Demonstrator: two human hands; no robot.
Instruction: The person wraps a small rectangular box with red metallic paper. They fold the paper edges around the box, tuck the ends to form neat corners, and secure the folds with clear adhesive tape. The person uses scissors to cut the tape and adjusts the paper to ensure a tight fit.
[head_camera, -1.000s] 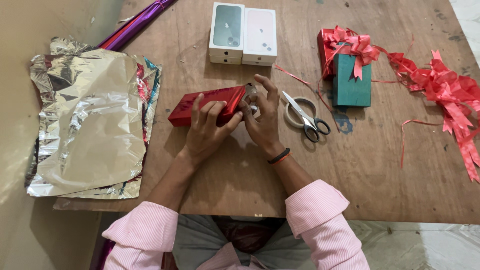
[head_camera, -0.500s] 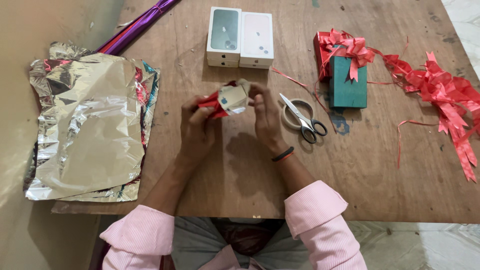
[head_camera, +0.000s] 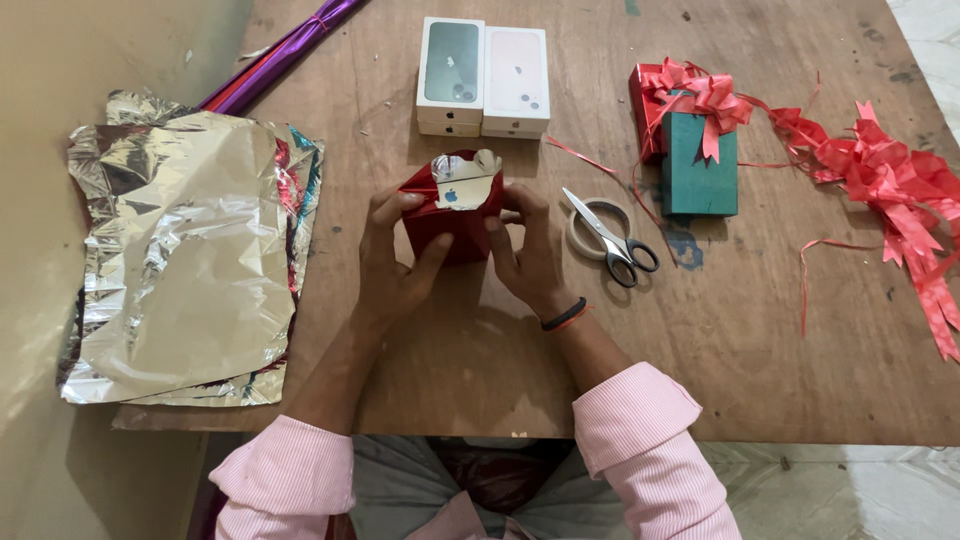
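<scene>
While stood on end at the table's (head_camera: 600, 370) centre, the red-wrapped box (head_camera: 452, 215) shows its open top w/ silver foil flaps. Left hand (head_camera: 392, 265) & right hand (head_camera: 528, 255) clamp its sides, fingers curled round it, thumbs in front. Half a sec ago it was lifted & tilted; 1 sec ago it lay flat. Scissors (head_camera: 610, 235) on a tape roll (head_camera: 590, 228) lie just right.
</scene>
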